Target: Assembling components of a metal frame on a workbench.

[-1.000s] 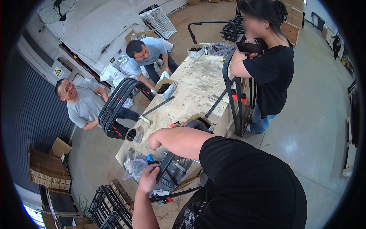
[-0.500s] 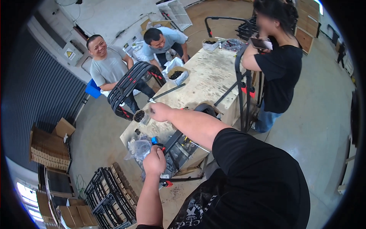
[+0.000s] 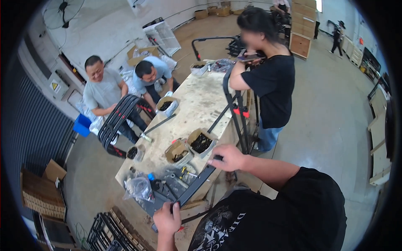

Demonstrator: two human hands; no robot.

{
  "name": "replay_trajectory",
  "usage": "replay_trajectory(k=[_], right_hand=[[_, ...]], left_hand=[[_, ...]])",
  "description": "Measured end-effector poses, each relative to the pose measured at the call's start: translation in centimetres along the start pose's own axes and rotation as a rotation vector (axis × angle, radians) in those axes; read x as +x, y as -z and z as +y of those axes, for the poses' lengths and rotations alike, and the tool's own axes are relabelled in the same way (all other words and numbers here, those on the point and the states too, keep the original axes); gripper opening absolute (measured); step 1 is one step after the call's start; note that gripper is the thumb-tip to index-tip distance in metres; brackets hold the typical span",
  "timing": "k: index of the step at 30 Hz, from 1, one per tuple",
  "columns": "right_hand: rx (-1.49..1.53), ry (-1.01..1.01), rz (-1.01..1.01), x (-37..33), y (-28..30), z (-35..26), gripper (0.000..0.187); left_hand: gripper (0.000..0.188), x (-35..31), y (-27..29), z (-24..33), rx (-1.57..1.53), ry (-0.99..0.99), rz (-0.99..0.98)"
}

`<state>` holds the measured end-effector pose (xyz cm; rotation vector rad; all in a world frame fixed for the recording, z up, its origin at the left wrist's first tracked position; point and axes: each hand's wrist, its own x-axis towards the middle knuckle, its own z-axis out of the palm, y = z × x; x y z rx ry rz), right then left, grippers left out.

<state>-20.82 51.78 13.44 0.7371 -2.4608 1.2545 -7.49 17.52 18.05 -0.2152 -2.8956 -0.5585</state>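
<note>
A black metal frame [image 3: 193, 184] lies along the near edge of the wooden table, one flat bar slanting between my hands. My left hand [image 3: 167, 219] is closed round a black part at the bar's nearer end, thumb stretched along it. At the bar's far end my right hand [image 3: 229, 158] pinches a black end piece; its fingers partly hide it. Beside the bar are a yellow-handled tool [image 3: 184, 170], a blue-ended tool [image 3: 151, 177] and a clear plastic bag [image 3: 139, 188]. Two open boxes of small black parts [image 3: 201, 141] [image 3: 178, 153] stand just beyond.
Farther along the table [image 3: 201, 98] are a small pale bottle [image 3: 146, 137], a bag of black parts [image 3: 133, 153] and another box [image 3: 167, 106]. Two people work at the left, one beside curved black frames [image 3: 121, 115]. A person [image 3: 268, 79] stands at the right with a phone.
My right hand has drawn back from the table's far left side to the black bar. The pale bottle near its fingers now lies apart from it. The view has swung right, uncovering the boxes.
</note>
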Motion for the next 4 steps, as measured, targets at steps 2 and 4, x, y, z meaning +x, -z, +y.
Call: replay_trajectory(k=[2, 4], right_hand=[[-0.039, 0.057, 0.055, -0.6, 1.1, 0.8, 0.037], [-0.096, -0.132, -0.052, -2.0, 3.4, 2.0, 0.037]], left_hand=[[0.032, 0.2, 0.0, -0.4, -0.059, 0.028, -0.02], [0.042, -0.3, 1.5, -0.6, 0.044, 0.048, -0.116]])
